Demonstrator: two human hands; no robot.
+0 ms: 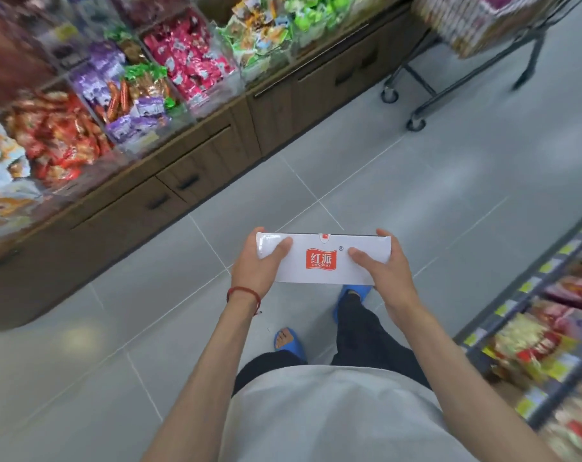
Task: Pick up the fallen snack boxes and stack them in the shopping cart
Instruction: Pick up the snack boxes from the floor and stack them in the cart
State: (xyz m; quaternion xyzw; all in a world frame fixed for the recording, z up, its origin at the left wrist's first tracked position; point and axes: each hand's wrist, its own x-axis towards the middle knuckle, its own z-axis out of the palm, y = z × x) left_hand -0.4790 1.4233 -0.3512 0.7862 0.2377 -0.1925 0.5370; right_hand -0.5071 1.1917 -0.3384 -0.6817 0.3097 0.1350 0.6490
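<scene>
A long white snack box [319, 273] with a red logo is held level in front of my waist, above the grey floor. My left hand [258, 266] grips its left end, thumb on the top face and fingers underneath. My right hand [381, 266] grips its right end the same way. The shopping cart [529, 45] stands at the upper right, several steps ahead, with boxes [466, 18] stacked in its basket. Only the cart's lower frame, wheels and part of the basket show.
A wooden counter [189, 175] with drawers and clear bins of wrapped snacks runs along the left. A dark shelf rack [529, 328] of packets lines the right edge. Grey tiled floor [416, 181] lies open between them up to the cart.
</scene>
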